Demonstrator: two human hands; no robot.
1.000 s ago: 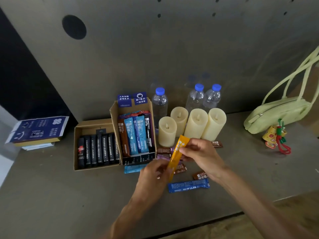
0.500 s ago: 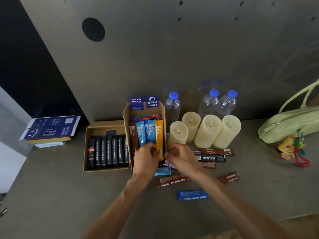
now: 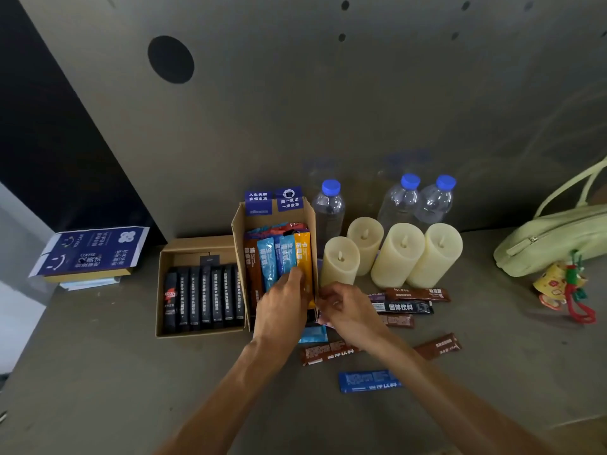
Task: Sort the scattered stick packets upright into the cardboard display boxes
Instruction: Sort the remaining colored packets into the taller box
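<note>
The orange packet (image 3: 303,254) stands upright at the right end of the front row in the tall box (image 3: 239,231). The left hand (image 3: 282,310) reaches into that box, fingertips on the packet's left edge. The thumb is hidden, so a pinch cannot be told. The right hand (image 3: 345,310) sits just right of the box's near right corner with fingers curled. Whether it holds anything cannot be told.

There are two boxes: left of the tall box, the low box (image 3: 197,244) holds seven black sticks (image 3: 206,297). In the tall box's front row stand one brown, two light-blue and the orange.

Loose on the table (image 3: 98,372) lie four brown packets (image 3: 417,294), one black packet (image 3: 405,307), one dark-blue packet (image 3: 369,381), one light-blue packet (image 3: 313,334) and a partly hidden purple packet (image 3: 376,295). Farther back stand four candles (image 3: 397,254) and three bottles (image 3: 328,208).
</note>
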